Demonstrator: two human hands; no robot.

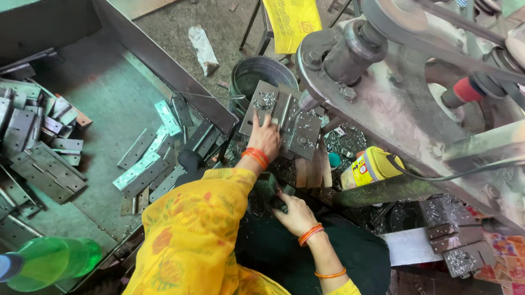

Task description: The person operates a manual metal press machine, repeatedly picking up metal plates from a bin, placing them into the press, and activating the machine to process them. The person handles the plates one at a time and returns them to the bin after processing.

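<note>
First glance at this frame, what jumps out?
The bright yellow floral sleeve fills the lower middle, with the left hand pressing a grey metal hinge plate under the tip of a big belt-driven machine at upper right. The right hand rests lower down on a dark part that is hard to make out. To the left, more hinge plates lie piled in a green tray, and a green bottle sits at bottom left.

Left hand point(266, 137) flat on metal hinge plate point(280, 119) under drill; right hand point(295, 213) gripping dark handle point(271, 191).
</note>
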